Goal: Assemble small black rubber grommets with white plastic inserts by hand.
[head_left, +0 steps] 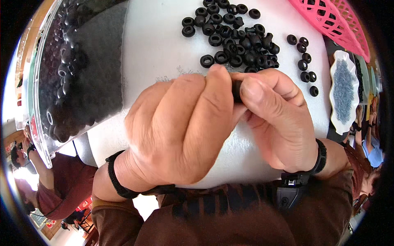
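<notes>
Between the fingertips of both hands, in the middle of the head view, is a small black piece [237,91]. It looks like the round black parts nearby, but fingers cover most of it. My left hand [176,127] is closed, its back facing up, with thumb and forefinger at the left side of the piece. From the right, my right hand [279,115] pinches the same piece, thumb on top. Just beyond my knuckles lies a heap of black ring-shaped parts [246,43], some with a stem. Several fine thin bits [180,71] are scattered on the white surface by my left hand.
A clear plastic tub [36,94] of black parts fills the left. Several black rings [301,48] lie apart on the right. Beyond them are a pink lattice basket [340,30] and a white scalloped dish [340,128] of tiny grey-blue pieces [344,88]. Other people sit at both sides.
</notes>
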Available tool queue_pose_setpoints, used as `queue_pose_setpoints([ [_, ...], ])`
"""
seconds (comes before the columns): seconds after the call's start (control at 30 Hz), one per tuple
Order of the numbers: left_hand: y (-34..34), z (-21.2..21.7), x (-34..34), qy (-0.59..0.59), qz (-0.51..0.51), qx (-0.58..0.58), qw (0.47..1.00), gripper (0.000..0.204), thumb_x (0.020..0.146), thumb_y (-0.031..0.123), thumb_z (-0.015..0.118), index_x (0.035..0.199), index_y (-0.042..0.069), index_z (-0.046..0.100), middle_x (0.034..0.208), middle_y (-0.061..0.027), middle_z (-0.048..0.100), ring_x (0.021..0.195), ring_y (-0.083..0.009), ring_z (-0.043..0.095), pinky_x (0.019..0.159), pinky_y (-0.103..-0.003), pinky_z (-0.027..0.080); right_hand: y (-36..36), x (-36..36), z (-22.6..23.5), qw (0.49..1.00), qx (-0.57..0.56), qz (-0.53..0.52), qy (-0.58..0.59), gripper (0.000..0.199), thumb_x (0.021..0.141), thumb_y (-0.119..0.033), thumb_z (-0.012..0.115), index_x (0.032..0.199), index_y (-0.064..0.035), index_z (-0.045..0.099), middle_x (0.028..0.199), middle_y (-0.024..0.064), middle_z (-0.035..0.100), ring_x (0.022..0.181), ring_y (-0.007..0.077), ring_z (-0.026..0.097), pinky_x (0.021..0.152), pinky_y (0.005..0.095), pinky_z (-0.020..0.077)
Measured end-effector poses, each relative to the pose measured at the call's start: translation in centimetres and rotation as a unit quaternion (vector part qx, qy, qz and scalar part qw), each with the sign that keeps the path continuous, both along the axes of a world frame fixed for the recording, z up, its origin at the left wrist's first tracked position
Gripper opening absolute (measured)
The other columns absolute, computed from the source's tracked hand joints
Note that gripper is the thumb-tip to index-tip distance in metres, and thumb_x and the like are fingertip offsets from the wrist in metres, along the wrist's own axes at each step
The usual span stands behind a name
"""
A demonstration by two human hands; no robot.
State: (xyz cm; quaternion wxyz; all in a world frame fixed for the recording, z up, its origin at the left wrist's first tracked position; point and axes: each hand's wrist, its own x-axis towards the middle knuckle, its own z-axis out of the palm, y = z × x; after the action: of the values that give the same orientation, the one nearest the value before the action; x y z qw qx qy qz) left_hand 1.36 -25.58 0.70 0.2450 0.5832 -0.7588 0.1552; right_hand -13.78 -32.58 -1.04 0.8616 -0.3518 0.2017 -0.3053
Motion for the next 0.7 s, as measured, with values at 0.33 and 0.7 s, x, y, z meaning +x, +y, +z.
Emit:
queue_pose_setpoints([
  [0.33,-0.3,0.6,1.0,0.062,-0.028,0.003,0.998,0.037,0.066,0.011,0.077,0.097,-0.002,0.061,0.069,-0.0068,0.06,0.059,-0.017,0.059,0.055,-0.027,0.048,-0.8,0.3,1.5,0.997,0.05,0.049,0.042,0.025,0.089,-0.021,0.058,0.102,-0.0002,0.059,0.09,0.0062,0.063,0.077,0.0116,0.06,0.072,0.0271,0.0491],
  [0.7,-0.2,0.7,1.1,0.055,-0.039,0.005,0.998,0.041,0.064,0.014,0.076,0.099,-0.001,0.062,0.083,-0.009,0.065,0.068,-0.021,0.062,0.074,-0.038,0.048,-2.0,0.3,2.2,0.988,0.064,0.137,0.026,0.026,0.087,-0.013,0.06,0.109,0.0005,0.06,0.081,0.0019,0.06,0.073,0.0079,0.052,0.068,0.0212,0.0426],
])
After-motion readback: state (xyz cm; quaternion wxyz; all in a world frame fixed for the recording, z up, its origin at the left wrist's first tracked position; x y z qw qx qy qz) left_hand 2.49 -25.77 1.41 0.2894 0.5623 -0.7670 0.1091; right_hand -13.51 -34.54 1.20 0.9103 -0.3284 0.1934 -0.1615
